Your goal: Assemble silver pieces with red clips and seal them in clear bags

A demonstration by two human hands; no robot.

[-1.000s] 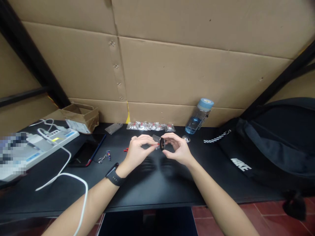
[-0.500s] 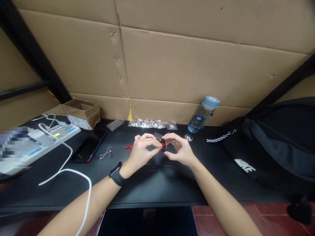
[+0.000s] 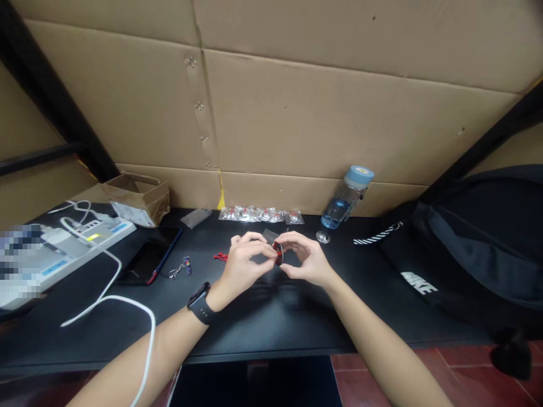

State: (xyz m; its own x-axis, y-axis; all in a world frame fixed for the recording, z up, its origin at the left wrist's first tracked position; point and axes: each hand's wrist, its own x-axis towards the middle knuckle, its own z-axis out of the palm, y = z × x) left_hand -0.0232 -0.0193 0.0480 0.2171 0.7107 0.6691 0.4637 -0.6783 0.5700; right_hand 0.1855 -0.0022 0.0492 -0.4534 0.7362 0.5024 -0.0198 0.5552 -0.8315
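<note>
Between my hands, just above the black table, a small shiny finger cymbal [image 3: 279,254] is held up on its edge. My right hand [image 3: 306,259] grips its rim between thumb and curled fingers. Thumb and index finger of my left hand [image 3: 251,257] are pinched at a red cord [image 3: 278,255] in its middle. Behind my fingers sits a clear plastic piece [image 3: 270,236], partly hidden. A loose red cord [image 3: 220,256] lies left of my left hand. Beyond my right hand, another silver cymbal [image 3: 323,237] rests on the table.
Several bagged cymbals [image 3: 265,215] line the cardboard wall. A water bottle [image 3: 347,198] stands at the back right, beside a black backpack [image 3: 466,243]. To the left are a tablet [image 3: 150,257], keychain [image 3: 181,268], paper bag [image 3: 138,198], and power strip [image 3: 76,254] with white cable.
My view has shifted slightly, so the scene sits a little further left. Both hands keep their hold on the cymbal, which has turned slightly and shows more of its rim.
</note>
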